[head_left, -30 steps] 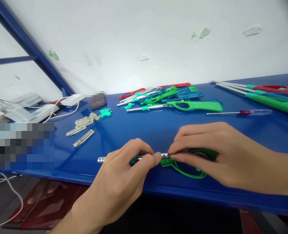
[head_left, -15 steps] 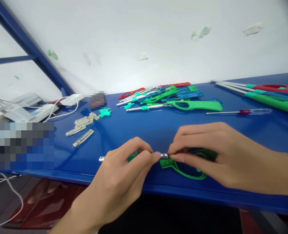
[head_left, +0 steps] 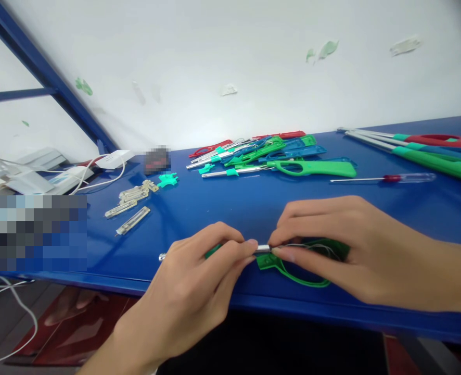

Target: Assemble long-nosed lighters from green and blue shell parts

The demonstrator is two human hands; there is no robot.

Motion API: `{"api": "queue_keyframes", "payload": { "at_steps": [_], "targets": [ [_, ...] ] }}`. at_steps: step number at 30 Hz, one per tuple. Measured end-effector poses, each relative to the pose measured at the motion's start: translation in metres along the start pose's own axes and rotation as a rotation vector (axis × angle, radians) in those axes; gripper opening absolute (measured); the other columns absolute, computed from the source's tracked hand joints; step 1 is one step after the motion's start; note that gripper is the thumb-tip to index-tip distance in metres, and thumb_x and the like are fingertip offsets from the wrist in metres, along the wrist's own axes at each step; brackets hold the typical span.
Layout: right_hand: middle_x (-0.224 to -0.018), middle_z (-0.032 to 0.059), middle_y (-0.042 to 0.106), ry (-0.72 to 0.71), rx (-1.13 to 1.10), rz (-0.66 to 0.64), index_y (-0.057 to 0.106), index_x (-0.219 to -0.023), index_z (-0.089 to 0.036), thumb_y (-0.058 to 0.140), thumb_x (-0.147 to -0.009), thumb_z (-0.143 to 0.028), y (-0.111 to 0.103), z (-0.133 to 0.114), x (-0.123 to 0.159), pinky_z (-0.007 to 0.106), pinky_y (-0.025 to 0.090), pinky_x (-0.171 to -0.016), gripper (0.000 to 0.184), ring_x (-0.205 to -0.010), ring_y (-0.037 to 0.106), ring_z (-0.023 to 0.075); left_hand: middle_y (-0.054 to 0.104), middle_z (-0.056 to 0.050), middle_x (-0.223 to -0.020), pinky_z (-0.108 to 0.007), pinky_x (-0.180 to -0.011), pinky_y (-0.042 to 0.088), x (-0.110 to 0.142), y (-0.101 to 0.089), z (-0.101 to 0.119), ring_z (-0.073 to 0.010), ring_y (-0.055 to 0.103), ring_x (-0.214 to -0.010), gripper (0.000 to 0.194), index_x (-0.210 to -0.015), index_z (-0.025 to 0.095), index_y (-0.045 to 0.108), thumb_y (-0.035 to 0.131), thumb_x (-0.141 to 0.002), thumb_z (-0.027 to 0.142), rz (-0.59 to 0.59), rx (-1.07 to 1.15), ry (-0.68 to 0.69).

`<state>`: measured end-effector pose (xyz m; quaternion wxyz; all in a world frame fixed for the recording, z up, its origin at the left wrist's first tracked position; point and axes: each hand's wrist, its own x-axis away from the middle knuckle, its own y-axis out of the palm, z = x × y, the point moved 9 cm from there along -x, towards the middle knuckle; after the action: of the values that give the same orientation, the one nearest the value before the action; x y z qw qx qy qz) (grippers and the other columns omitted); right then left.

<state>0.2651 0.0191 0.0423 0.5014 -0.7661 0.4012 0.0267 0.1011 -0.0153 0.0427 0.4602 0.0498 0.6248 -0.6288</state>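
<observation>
My left hand (head_left: 199, 291) pinches a thin metal tube (head_left: 262, 249) with a teal collar; the tube's far tip (head_left: 162, 256) pokes out left of the hand. My right hand (head_left: 343, 250) is closed over a green plastic handle shell (head_left: 293, 271) lying near the front edge of the blue table (head_left: 254, 208), its fingertips meeting the tube's end. Thin wires show under the right fingers. Both hands' fingertips nearly touch over the joint.
A pile of green, blue and red handles with metal tubes (head_left: 269, 153) lies at the back. Long assembled lighters (head_left: 429, 148) rest at far right, a screwdriver (head_left: 386, 179) before them. Small metal strips (head_left: 131, 200) and a teal piece (head_left: 168, 180) lie left.
The metal tube has slid a little to the right under my left fingers toward the green handle. Both hands stay nearly where they were.
</observation>
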Motion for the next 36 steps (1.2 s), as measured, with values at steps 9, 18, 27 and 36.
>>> {"api": "queue_keyframes", "payload": {
  "at_steps": [9,18,27,36],
  "targets": [
    [-0.097,0.0005,0.08,-0.028,-0.006,0.018,0.084,-0.11,-0.022,0.065,-0.117,-0.029,-0.0002,-0.0007,0.0011,0.021,0.058,-0.075,0.021,-0.081,0.077,0.0108,0.076,-0.001,-0.108,-0.022,-0.076,0.057,-0.0015,0.0002,-0.0007,-0.0101,0.072,-0.083,0.015,-0.114,0.018,0.074,0.071,-0.11,0.003,-0.001,-0.008,-0.002],
    [-0.096,-0.0023,0.079,-0.026,-0.003,0.027,0.082,-0.109,-0.024,0.068,-0.115,-0.028,-0.0006,-0.0006,0.0008,0.019,0.056,-0.074,0.016,-0.08,0.076,0.0086,0.073,-0.001,-0.105,-0.023,-0.073,0.054,-0.0038,-0.0007,0.0043,-0.0093,0.069,-0.081,0.02,-0.104,0.018,0.072,0.063,-0.115,0.005,-0.01,-0.061,0.014],
    [-0.096,-0.0002,0.081,-0.042,0.005,0.05,0.083,-0.107,-0.023,0.07,-0.114,-0.027,-0.0024,-0.0013,0.001,0.021,0.057,-0.072,0.015,-0.079,0.077,0.011,0.075,-0.001,-0.106,-0.023,-0.072,0.054,-0.0019,-0.0008,0.003,-0.0096,0.069,-0.08,0.014,-0.108,0.018,0.074,0.068,-0.114,0.006,0.006,-0.07,0.016],
    [-0.096,0.0008,0.082,-0.062,0.02,0.067,0.084,-0.107,-0.021,0.071,-0.113,-0.025,-0.0053,-0.0034,0.0006,0.021,0.058,-0.072,0.015,-0.079,0.078,0.0119,0.077,-0.002,-0.108,-0.024,-0.074,0.056,-0.0005,-0.0012,0.0013,-0.0108,0.073,-0.082,0.015,-0.113,0.017,0.076,0.07,-0.111,0.004,0.018,-0.061,0.019]
  ]
}}
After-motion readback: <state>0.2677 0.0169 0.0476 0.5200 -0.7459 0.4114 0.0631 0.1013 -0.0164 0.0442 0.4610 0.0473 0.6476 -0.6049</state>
